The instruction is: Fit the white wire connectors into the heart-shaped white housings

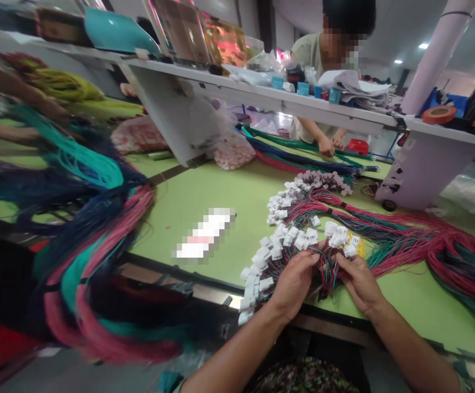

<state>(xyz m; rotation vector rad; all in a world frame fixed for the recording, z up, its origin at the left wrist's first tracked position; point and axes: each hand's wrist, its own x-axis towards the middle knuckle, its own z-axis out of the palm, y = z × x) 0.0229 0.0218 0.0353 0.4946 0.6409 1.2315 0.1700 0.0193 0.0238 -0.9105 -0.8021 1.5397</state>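
Wiring workshop: bundled wires (404,233), white connectors (277,240), green worktable (237,188)

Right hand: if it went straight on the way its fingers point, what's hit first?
Right hand: probably the bunch of thin red, green and black wires right by its fingertips. White blocky plastic connectors sit just beyond; depth there is hard to judge.
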